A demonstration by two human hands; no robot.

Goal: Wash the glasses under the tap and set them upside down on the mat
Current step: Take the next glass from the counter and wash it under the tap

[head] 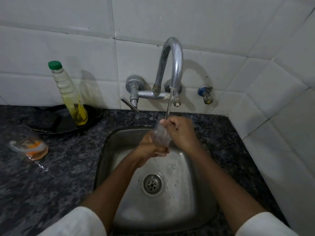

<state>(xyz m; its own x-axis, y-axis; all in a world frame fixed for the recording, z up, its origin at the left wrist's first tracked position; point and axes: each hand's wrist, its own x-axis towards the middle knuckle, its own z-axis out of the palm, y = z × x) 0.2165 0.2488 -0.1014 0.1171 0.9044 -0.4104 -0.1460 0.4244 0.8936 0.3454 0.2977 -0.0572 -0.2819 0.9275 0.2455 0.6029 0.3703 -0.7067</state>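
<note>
Glass between both cupped hands

Left hand grips the base of a clear glass over the sink. Right hand just beyond it, fingers at the glass rim, where water from the tap lands. Drain below both hands. Far left of the left hand: second glass with orange residue, oil bottle standing in a black pan.

A bottle stands on the counter, left of the sink.
</note>
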